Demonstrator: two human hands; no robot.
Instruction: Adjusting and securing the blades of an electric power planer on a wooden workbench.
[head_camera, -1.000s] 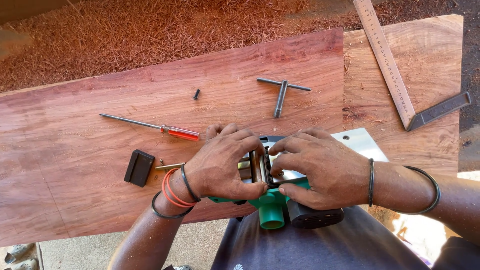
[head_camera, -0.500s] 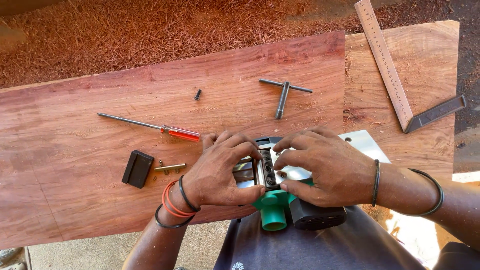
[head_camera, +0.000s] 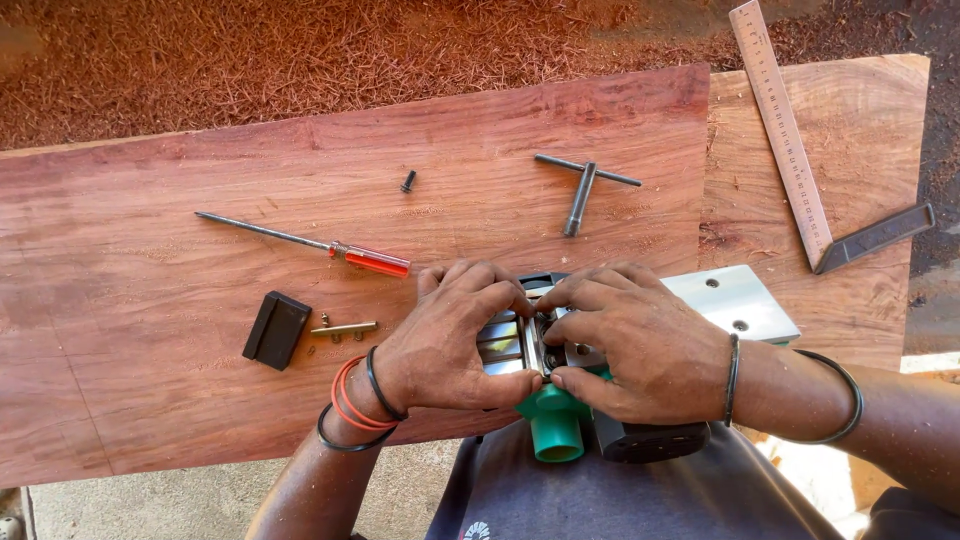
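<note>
Seen from above, a person works on an upturned electric planer (head_camera: 600, 400) that rests at the near edge of a broad reddish plank (head_camera: 200, 250), against their lap. Its green round outlet points toward the person, and its shiny metal base plate juts out to the right.

Since half a second ago the hands have drawn slightly closer together over the planer's middle, and the planer has stayed where it was; the loose tools on the plank have not moved.

The left hand (head_camera: 445, 345), with orange and black bands at the wrist, is curled over the left side of the planer, fingers bent and pressing on the metal blade drum. The right hand (head_camera: 645, 350), with black bands at the wrist, clamps the planer's right side, thumb below and fingertips meeting the left hand's over the drum.

Left of the planer lie a small black block (head_camera: 275, 330) and, just beside it, a small brass-coloured fitting (head_camera: 343, 328). Farther out and to the left lies a red-handled screwdriver (head_camera: 310, 243), with a small dark screw (head_camera: 408, 181) beyond it. Straight beyond the planer lies a grey T-shaped wrench (head_camera: 583, 185). Far to the right, on a second paler board (head_camera: 860, 130), lies a metal try square (head_camera: 800, 150). No packages, labels or signs can be made out. Beyond the plank, red wood shavings (head_camera: 300, 50) cover the ground.
</note>
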